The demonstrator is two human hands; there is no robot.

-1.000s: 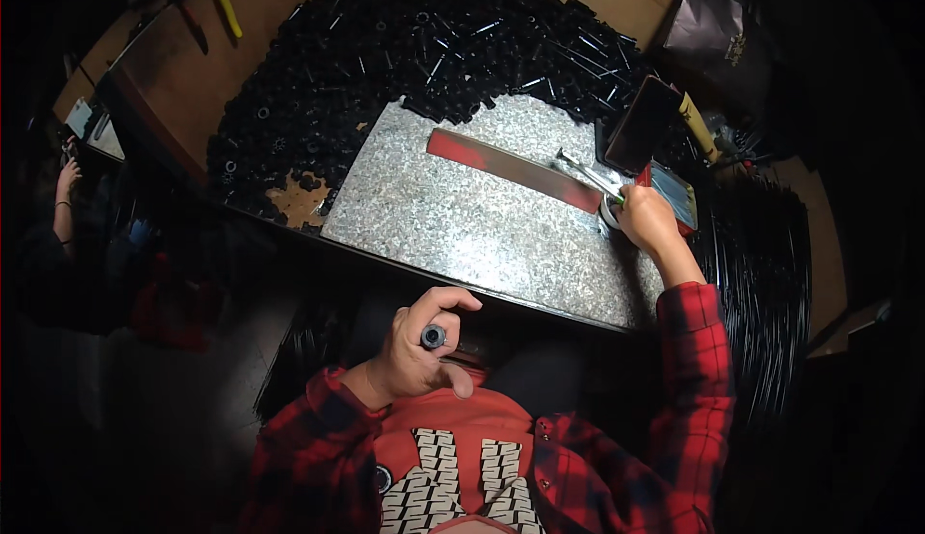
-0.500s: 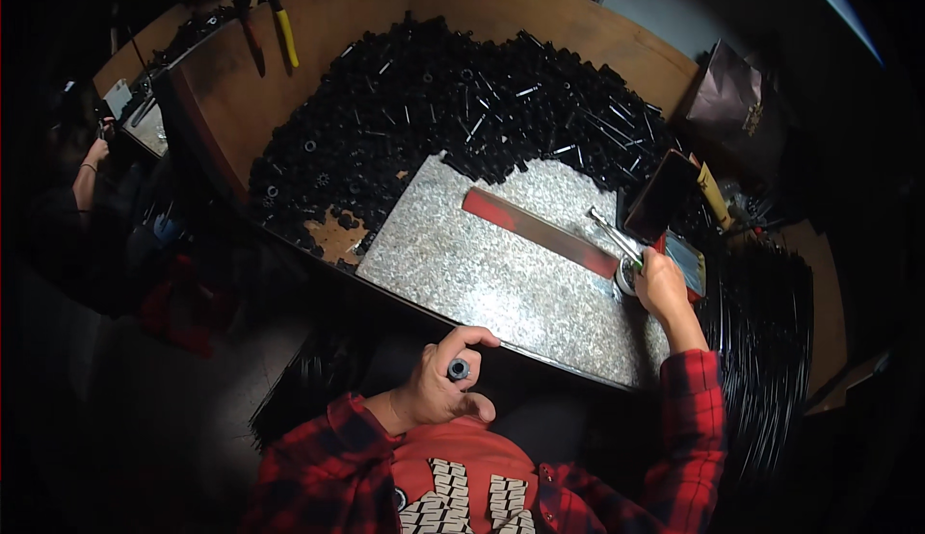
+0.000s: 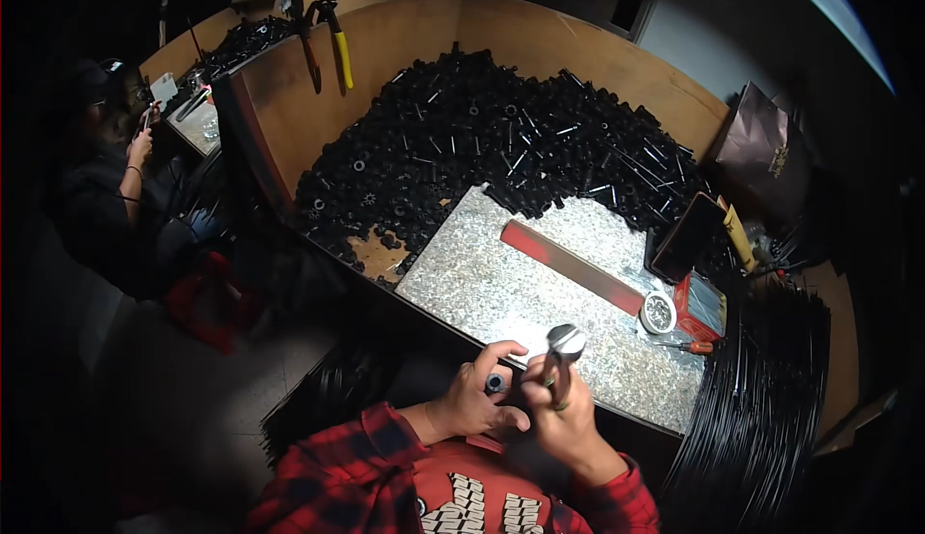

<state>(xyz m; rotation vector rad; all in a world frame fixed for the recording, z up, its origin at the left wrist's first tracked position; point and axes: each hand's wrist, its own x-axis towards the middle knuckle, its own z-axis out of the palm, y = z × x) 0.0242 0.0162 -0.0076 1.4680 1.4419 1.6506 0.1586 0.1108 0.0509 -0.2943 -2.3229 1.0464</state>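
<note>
My left hand [image 3: 474, 397] is curled round a small dark metal tube [image 3: 495, 383], whose round open end faces up. Just to its right, close by, my right hand [image 3: 568, 416] grips a pair of pincers [image 3: 565, 343] with a shiny rounded head and green on the handles. The pincers' head points up, over the near edge of the speckled board [image 3: 453, 266]. A long red-and-brown flat bar [image 3: 573, 266] lies across the board. At the bar's right end stands a small white round tub [image 3: 658, 312] with tiny metal pieces in it.
Black parts [image 3: 434, 139] are heaped behind the board within wooden walls [image 3: 588, 48]. A phone [image 3: 688, 236], a red-sided box [image 3: 701, 308] and an orange-handled screwdriver [image 3: 696, 347] sit at right. Long black rods [image 3: 761, 418] hang beyond. Yellow-handled pincers [image 3: 343, 57] hang far left; another person [image 3: 130, 182] sits there.
My right hand has come from beside the white tub to my left hand, bringing the pincers. The left hand still holds the tube. The whole view has shifted slightly.
</note>
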